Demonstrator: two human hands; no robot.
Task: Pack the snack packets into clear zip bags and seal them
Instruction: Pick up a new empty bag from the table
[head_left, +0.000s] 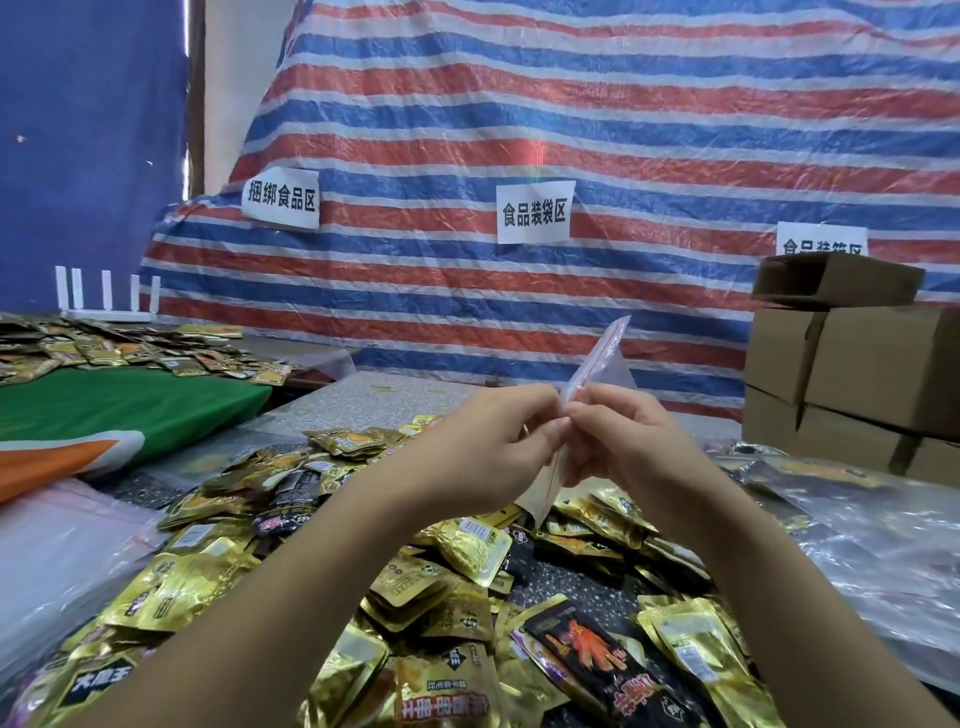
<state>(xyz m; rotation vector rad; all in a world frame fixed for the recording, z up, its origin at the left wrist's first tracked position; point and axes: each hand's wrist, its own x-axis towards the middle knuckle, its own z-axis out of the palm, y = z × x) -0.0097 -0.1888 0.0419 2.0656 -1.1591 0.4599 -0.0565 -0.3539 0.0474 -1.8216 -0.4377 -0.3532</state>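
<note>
Left hand (488, 441) and right hand (618, 441) both pinch one clear zip bag (597, 364) at its red-striped top, held up edge-on over the packets (457, 551) heaped on the desk (353, 395). Bag looks empty and its mouth closed. Likely step: opening it. Rub the lips apart with the thumbs, keep one side held, then feed packets in flat.

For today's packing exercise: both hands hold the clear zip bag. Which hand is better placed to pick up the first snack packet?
Probably the left hand: gold packets lie just beneath it, while the right hand pinches the zip bag by its strip.
</note>
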